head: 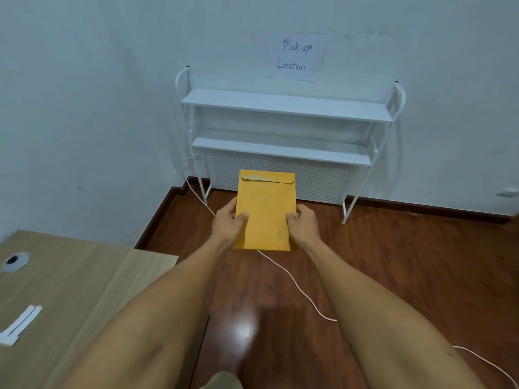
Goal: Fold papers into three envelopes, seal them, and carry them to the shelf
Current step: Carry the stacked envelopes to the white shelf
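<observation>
Envelope (265,210), yellow with its flap folded down at the top, is held out over the floor (393,262) in front of the shelf (286,105); whether it is one or a stack I cannot tell. At far left a desk (84,276) is cut off by the frame, with white paper strips (19,325) near its edge. The left hand (229,224) grips the envelope's left edge, thumb on top, fingers hidden beneath. The right hand (304,221) grips the right edge likewise. A white cord (297,284) runs under the envelope across the floor. On the wall a sign (296,56) reads "Pick up Location".
</observation>
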